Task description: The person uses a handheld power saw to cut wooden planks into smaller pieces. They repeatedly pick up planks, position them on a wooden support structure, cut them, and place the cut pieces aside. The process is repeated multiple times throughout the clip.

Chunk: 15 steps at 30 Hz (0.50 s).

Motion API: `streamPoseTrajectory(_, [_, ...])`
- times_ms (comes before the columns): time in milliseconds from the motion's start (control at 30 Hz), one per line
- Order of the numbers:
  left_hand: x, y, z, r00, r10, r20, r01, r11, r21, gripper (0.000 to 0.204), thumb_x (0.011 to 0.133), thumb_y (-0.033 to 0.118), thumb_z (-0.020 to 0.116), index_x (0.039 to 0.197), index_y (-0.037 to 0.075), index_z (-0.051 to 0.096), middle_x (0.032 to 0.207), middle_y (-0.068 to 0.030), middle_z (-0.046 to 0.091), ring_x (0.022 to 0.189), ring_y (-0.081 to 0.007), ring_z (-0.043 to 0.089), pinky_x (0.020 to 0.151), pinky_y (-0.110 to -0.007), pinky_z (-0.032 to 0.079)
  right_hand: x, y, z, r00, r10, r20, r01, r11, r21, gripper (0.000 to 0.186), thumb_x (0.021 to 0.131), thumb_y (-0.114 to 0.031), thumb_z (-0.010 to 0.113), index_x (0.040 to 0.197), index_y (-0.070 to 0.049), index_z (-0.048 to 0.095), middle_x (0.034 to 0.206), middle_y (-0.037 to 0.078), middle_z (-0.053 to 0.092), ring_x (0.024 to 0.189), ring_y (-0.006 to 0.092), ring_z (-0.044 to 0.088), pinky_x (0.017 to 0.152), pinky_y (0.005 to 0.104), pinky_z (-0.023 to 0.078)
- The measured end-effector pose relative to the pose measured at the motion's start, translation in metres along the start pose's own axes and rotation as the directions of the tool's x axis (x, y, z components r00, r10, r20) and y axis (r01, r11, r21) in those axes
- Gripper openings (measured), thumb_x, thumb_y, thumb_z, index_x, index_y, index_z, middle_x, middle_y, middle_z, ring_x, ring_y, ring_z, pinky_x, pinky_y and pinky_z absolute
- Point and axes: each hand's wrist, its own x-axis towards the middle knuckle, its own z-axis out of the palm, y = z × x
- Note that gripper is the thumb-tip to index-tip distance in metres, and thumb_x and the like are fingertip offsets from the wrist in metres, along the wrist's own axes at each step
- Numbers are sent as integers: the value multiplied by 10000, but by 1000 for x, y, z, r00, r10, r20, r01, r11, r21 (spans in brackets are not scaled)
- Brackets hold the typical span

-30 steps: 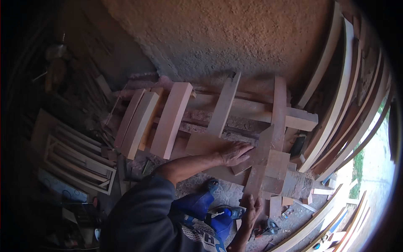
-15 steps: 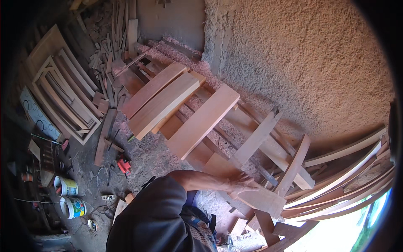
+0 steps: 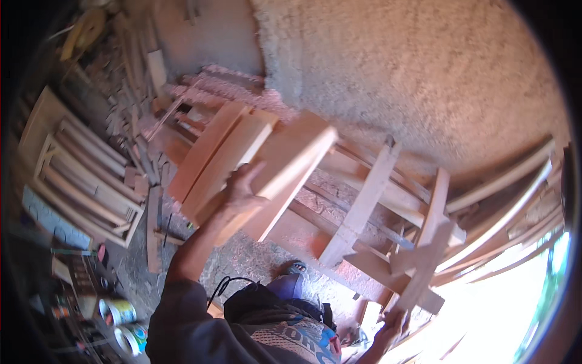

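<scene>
Boards being handled, described around the wide board (image 3: 291,161). Nearest, to its right, the right hand (image 3: 394,320) is closed around the near end of a narrow board (image 3: 427,267). At the wide board's left side rests the left hand (image 3: 244,193), fingers spread; blur hides whether it grips. The wide board itself is tilted, so its handling appears under way, not finished. Left of it, a pale board (image 3: 236,155) and a reddish board (image 3: 209,145) lie untouched; right of it lies a crosspiece (image 3: 367,197). Beyond stands a rough wall (image 3: 412,73). Half a second earlier the wide board lay flat and the left hand was to its right.
</scene>
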Motion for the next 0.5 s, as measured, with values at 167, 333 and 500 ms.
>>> streamPoseTrajectory(167, [39, -116, -31, 976, -79, -204, 97, 992, 81, 1076, 566, 125, 918, 1534, 88, 450, 1521, -193, 465, 1395, -392, 446, 1171, -468, 379, -2, 11, 57, 976, 120, 180, -143, 983, 116, 292, 1059, -294, 574, 1112, -13, 633, 886, 82, 674, 696, 185, 660, 599, 301, 540])
streamPoseTrajectory(333, [52, -244, -1, 989, -22, -146, 50, 980, 193, 1102, 670, 253, 891, 1615, 193, 328, 1595, -270, 335, 1469, -464, 315, 1190, -541, 310, 0, 40, 89, 892, 161, 423, -214, 973, 82, 344, 1067, -336, 554, 1167, -14, 627, 923, 81, 687, 755, 195, 690, 653, 321, 567])
streamPoseTrajectory(500, [47, -309, 10, 988, -23, -151, 63, 961, 268, 1051, 794, 456, 820, 1647, 255, 240, 1639, -312, 216, 1503, -534, 201, 1197, -647, 198, -6, 37, 162, 739, 180, 649, -216, 976, -25, 398, 1083, -392, 497, 1124, -23, 642, 918, 74, 684, 748, 191, 682, 644, 312, 536])
